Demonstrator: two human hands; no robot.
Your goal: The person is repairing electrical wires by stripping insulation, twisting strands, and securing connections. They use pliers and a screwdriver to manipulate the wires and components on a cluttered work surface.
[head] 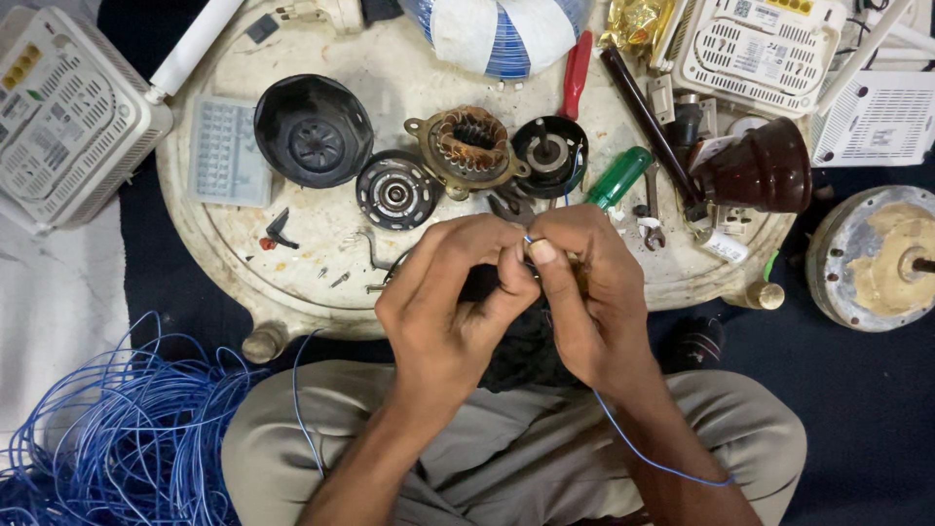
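Note:
My left hand (pixel 450 297) and my right hand (pixel 586 292) meet over my lap at the near edge of a round cream tray (pixel 243 248). Both pinch a thin blue wire (pixel 633 443) between thumbs and fingertips; it trails down across my right forearm. A dark object lies under my hands, mostly hidden. Just beyond my fingers sit a motor stator with copper windings (pixel 469 146), a round black end plate (pixel 394 190) and a black housing with a bearing (pixel 550 151).
A black bowl-shaped cover (pixel 314 129), a green-handled screwdriver (pixel 617 177), a red-handled tool (pixel 577 73) and loose screws lie on the tray. White vented boxes (pixel 68 117) (pixel 760 44) flank it. A tangle of blue wire (pixel 117 438) lies at lower left, a round metal motor part (pixel 877 258) at right.

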